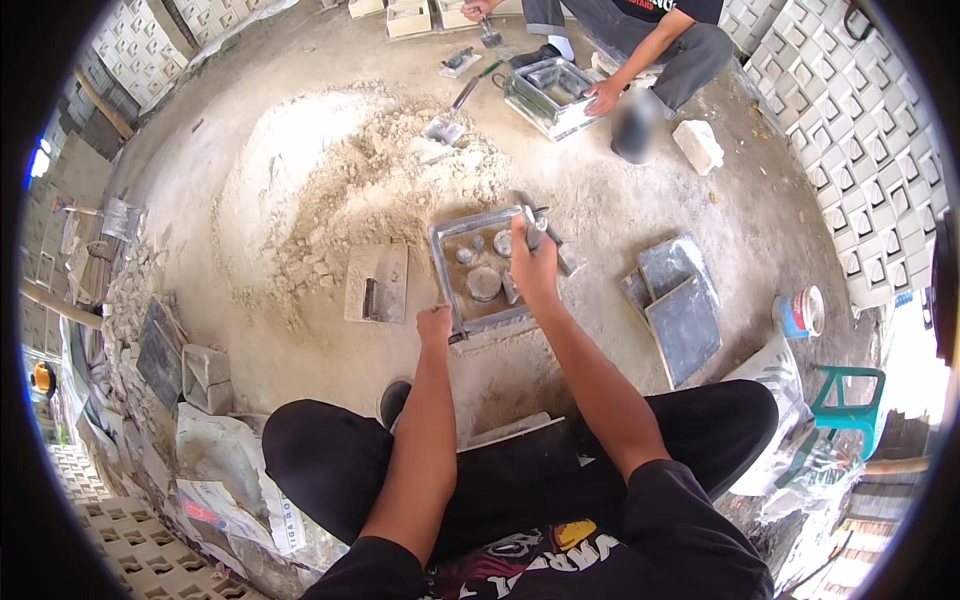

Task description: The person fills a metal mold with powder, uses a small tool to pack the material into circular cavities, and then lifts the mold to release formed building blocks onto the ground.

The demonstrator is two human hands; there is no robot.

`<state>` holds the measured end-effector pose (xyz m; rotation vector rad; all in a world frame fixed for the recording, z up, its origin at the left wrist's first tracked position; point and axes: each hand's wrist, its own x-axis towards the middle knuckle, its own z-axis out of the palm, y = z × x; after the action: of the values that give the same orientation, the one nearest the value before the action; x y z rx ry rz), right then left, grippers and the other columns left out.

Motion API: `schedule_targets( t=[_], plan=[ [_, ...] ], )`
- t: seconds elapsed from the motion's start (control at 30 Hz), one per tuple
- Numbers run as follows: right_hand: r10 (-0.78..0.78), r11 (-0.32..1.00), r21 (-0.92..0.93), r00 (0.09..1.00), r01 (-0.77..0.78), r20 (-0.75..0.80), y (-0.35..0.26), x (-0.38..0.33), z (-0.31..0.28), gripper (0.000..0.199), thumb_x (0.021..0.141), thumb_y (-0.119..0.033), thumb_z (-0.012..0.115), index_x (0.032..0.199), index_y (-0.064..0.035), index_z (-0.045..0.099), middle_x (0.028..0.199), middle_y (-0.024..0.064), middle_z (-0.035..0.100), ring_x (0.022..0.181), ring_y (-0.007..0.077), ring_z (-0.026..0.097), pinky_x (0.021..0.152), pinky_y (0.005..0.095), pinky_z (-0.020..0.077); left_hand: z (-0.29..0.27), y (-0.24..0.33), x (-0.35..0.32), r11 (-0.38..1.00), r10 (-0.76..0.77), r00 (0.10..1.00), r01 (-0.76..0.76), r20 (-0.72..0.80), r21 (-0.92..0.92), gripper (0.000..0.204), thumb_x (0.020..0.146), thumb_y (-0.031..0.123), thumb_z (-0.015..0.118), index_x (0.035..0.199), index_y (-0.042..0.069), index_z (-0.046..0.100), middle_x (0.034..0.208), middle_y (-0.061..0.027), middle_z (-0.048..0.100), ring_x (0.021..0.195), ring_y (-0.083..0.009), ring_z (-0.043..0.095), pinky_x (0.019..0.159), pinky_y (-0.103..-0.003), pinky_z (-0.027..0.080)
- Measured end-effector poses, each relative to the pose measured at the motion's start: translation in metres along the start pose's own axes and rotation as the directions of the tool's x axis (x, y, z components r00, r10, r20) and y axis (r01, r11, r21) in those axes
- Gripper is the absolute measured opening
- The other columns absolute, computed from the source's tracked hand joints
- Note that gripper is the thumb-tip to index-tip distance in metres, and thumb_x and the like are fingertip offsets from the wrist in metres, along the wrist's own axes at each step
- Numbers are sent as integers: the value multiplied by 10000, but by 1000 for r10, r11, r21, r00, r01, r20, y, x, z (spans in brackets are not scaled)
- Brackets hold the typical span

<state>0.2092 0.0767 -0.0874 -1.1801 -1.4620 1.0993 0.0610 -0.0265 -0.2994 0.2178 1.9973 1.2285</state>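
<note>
1. The right hand (pixel 530 255) is closed around a grey-handled tool (pixel 535 234); it is above the right side of the square mould frame (pixel 439 265), and the tool's working end is too unclear to name.
2. The left hand (pixel 435 325) has its fingers curled closed at the frame's near left corner, just beside a dark fitting (pixel 458 338); whether it grips that fitting I cannot tell.
3. The frame lies on the ground in front of the person's folded legs; inside it sit a large round disc (pixel 484 284) and several smaller pieces; a slip of the tool could chip or shift these, most likely from a loose right grip.
4. If the left hand bears unevenly on that corner, the frame could skew, I judge, and disturb what lies inside.
5. Left of the frame, near but apart, lies a flat board with a dark handle (pixel 388 268); a sideways sweep of the left arm could knock it.
6. Beyond is a pale powder heap (pixel 330 170); loose grit from it might foul the frame's edges.
</note>
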Motion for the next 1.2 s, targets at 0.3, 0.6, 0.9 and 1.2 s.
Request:
schedule_targets(
  t=[0.3,0.6,0.9,1.2],
  plan=[
    [37,997,59,998,-40,57,-5,2,-3,499,946,-393,560,636,-2,554,549,-10,469,561,70,416,492,309,348,0,3,-1,998,6,1000,-5,-9,69,272,794,258,686,757,-11,687,654,-130,650,586,-232,639,590,-355,503],
    [50,998,29,997,-49,-62,-11,-15,-9,516,958,-386,544,576,-45,479,526,-55,418,520,57,362,460,300,281,1,11,-10,946,157,985,-130,-70,296,279,761,271,708,872,15,718,862,-186,701,855,-310,681,796,-387,519],
    [-76,995,-64,997,74,-25,-12,-21,-5,518,938,-386,574,615,16,520,500,60,424,530,104,378,484,354,345,0,-1,6,973,81,994,-61,-80,221,303,756,285,717,862,1,721,853,-207,695,847,-335,679,802,-396,518],
    [-95,995,21,995,96,-31,-7,-16,-9,544,932,-421,576,621,22,526,509,48,424,545,101,379,485,348,347,5,-10,9,972,70,996,-57,-49,229,311,752,299,724,859,7,724,845,-197,697,826,-321,683,780,-387,523]
  ],
)
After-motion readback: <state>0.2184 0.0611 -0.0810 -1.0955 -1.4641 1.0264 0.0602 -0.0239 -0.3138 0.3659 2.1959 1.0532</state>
